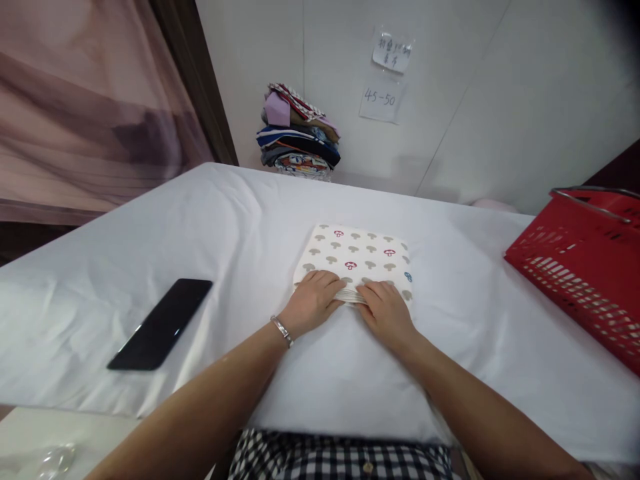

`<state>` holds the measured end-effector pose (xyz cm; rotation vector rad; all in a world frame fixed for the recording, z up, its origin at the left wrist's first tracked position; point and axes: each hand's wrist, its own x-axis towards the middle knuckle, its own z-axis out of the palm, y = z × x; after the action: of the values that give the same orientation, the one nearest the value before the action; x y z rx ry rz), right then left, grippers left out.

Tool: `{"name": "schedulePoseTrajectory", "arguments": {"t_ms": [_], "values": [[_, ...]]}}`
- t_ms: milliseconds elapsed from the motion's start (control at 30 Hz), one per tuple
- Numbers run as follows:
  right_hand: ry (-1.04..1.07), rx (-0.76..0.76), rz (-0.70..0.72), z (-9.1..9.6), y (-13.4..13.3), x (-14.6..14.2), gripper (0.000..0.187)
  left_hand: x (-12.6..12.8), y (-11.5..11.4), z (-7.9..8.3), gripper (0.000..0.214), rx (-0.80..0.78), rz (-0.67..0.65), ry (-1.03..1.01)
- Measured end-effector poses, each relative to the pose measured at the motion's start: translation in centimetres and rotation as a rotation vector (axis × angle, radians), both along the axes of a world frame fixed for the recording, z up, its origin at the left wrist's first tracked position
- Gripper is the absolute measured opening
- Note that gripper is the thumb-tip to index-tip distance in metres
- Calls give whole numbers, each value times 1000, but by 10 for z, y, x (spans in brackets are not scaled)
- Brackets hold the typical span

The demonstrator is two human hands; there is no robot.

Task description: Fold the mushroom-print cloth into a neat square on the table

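While a folded mushroom-print cloth (357, 253) is lying on the white-covered bench (240, 233), the left hand (313, 303) and right hand (390, 313) are pinching its near edge.
Their fingers (329, 283) are gripping the stacked layers; a flat black device (161, 325) is lying to the left, a red basket (575, 223) to the right.

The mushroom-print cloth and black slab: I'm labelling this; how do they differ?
The mushroom-print cloth is folded in layers; the black slab is one flat piece. The cloth is pale and patterned; the slab is dark and plain. The left grip and right grip hold the cloth; the slab lies untouched. Both lie on the white tablecloth.
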<state>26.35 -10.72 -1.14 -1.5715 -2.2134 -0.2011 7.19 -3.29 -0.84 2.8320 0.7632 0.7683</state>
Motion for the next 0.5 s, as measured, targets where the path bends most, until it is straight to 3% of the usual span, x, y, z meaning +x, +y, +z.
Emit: {"name": "schedulePoseTrajectory", "arguments": {"t_ms": [500], "values": [[-41,-75,-21,9,-12,-6,32,0,-3,5,14,22,51,44]]}}
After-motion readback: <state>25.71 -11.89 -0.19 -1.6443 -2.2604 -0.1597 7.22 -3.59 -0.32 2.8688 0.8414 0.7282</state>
